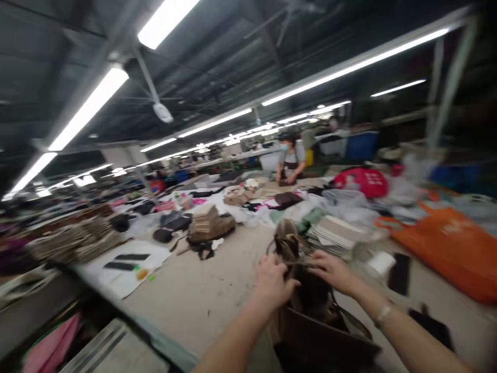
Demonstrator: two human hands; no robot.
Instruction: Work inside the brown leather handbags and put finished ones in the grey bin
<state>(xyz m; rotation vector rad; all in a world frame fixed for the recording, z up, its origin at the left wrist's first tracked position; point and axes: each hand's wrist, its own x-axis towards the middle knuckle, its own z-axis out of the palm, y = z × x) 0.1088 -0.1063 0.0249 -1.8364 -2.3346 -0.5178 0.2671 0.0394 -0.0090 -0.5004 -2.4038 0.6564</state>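
Observation:
A dark brown handbag [326, 336] stands at the near edge of the table, directly before me, with its mouth open toward me. My left hand [274, 282] is closed on the left end of the bag's far upper rim, its thumb pointing right. My right hand [332, 269] grips the same rim farther right, fingers pressed together. Between and beyond the hands, a crumpled brown part of the bag rises above the rim. A strap loops down the bag's right side. Motion blur hides the finer detail of the fingertips.
A stack of tan pieces [205, 220] lies farther up the table [186, 290]. White sheets [124, 264] with dark strips are on the left. Layered pale panels [336, 230] and an orange bag [450, 243] lie to the right. Another person [290, 160] works across the table.

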